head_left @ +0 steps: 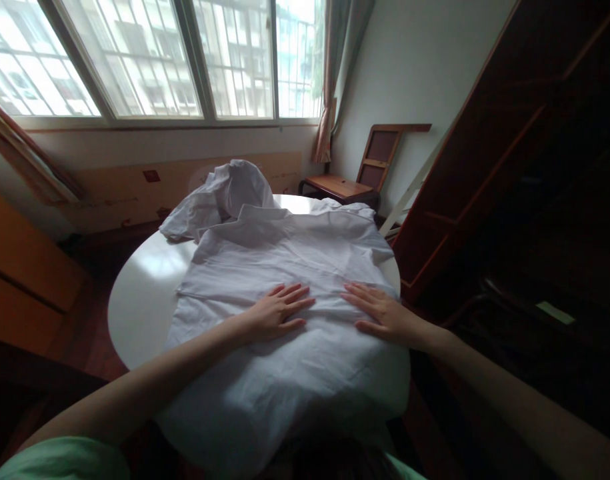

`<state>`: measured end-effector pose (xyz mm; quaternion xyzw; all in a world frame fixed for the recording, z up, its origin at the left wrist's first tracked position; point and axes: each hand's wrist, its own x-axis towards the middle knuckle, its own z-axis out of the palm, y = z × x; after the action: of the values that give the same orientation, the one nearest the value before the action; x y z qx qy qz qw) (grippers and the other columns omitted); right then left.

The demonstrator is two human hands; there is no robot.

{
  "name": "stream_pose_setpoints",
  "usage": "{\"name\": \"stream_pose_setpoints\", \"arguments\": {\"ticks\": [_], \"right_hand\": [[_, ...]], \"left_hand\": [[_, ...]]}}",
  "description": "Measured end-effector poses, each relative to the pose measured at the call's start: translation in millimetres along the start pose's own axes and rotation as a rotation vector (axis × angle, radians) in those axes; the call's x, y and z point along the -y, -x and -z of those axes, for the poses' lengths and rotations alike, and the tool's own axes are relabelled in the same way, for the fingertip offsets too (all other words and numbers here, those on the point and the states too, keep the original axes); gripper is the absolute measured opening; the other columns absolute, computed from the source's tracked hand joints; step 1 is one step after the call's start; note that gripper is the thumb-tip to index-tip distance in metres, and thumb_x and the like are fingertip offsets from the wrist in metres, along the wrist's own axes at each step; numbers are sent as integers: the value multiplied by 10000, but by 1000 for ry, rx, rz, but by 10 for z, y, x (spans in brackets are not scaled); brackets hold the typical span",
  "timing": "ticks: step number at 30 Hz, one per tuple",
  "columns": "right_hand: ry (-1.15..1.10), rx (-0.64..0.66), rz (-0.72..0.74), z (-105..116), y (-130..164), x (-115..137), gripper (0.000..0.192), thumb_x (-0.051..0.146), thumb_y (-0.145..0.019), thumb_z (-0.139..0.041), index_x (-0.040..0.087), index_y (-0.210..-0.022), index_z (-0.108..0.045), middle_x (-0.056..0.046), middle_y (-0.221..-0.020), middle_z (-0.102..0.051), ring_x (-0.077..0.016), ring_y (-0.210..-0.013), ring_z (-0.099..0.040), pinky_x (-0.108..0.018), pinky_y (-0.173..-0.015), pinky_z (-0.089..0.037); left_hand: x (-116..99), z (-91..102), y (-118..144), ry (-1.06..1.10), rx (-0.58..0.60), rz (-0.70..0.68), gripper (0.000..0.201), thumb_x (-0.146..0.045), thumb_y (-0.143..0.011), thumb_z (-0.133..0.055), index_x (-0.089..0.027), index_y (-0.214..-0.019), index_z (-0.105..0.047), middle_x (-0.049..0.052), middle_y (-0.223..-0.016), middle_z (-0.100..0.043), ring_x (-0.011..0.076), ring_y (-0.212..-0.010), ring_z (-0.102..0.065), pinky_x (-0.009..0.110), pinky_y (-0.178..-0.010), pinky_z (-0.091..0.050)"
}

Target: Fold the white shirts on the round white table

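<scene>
**Both palms flat on white shirt**

My left hand (277, 311) and right hand (379, 313) lie palm-down on the white shirt (285, 267), side by side, a small gap between them. Fingers straight, slightly spread, gripping nothing. Shirt is spread across the round white table (139, 300), near hem hanging over the edge toward me. Far end bunched up, one sleeve (219, 197) crumpled at far left. Wooden chair (359, 180) behind table, window (149, 60) beyond.
</scene>
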<state>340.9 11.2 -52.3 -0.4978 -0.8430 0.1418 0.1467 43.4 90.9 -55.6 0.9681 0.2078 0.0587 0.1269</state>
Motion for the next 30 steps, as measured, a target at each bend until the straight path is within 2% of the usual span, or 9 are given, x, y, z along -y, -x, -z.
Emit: {"name": "stream_pose_setpoints", "arguments": {"ticks": [3,6,9,11,16,21,24,27,30], "right_hand": [[-184,-29,-47,89,163,-52,497,508,-810,-536,246,-1232,-570,-60,-1384,-448,-275,-1312,-341,-461,-1084,-260],[-343,-204,-176,192,246,-84,394,503,-832,-488,217,-1028,-676,-82,-1225,-595,-269,-1190,-492,-435,-1032,-348],[-303,-429,-287,285,227,-146,345,493,-803,-508,219,-921,-681,-85,-1162,-626,-267,-1119,-540,-425,-1008,-368],[-265,-497,-340,330,166,-210,311,459,-776,-533,220,-918,-673,-77,-1127,-639,-265,-1085,-558,-416,-985,-386],[-314,-452,-492,376,-44,-387,267,416,-726,-558,208,-833,-687,-58,-903,-699,-252,-891,-625,-374,-847,-460],[-479,-473,-512,408,-56,-540,182,302,-658,-548,184,-737,-662,-38,-752,-682,-205,-765,-626,-337,-780,-472],[-535,-397,-485,434,84,-589,160,260,-615,-599,182,-746,-647,-29,-778,-677,-202,-791,-622,-333,-794,-474],[-583,-321,-484,427,222,-576,273,299,-580,-694,182,-823,-653,-34,-853,-682,-219,-852,-622,-343,-809,-482],[-611,-346,-514,378,267,-516,365,386,-569,-735,182,-864,-667,-47,-872,-687,-232,-861,-626,-360,-814,-487]], "left_hand": [[-19,-11,-30,-6,6,-2,503,-450,-906,-370,-297,-1385,-340,61,-1476,-286,231,-1378,-198,486,-1096,-163],[-111,-32,-145,-9,-25,-34,495,-386,-911,-379,-244,-1383,-345,79,-1458,-327,236,-1363,-241,490,-1085,-206],[-250,-78,-342,-25,-73,-105,456,-293,-904,-391,-168,-1342,-401,105,-1424,-384,231,-1326,-324,433,-1057,-300],[-355,-120,-491,-48,-112,-154,416,-257,-894,-407,-156,-1296,-448,105,-1388,-437,228,-1302,-363,400,-1031,-348],[-599,-211,-785,-101,-201,-192,290,-275,-899,-438,-147,-1133,-553,107,-1214,-583,224,-1176,-495,372,-953,-429],[-706,-289,-900,-48,-259,-195,214,-274,-907,-437,-167,-880,-620,67,-958,-655,176,-951,-584,298,-809,-478],[-711,-333,-905,-42,-280,-180,217,-262,-909,-436,-169,-856,-625,57,-910,-653,166,-905,-578,284,-779,-467],[-706,-364,-900,-59,-291,-180,219,-267,-909,-440,-166,-854,-626,56,-897,-650,163,-879,-570,283,-762,-459],[-695,-390,-905,-91,-309,-189,209,-282,-901,-458,-165,-853,-624,54,-898,-651,167,-852,-567,290,-735,-457]]}}
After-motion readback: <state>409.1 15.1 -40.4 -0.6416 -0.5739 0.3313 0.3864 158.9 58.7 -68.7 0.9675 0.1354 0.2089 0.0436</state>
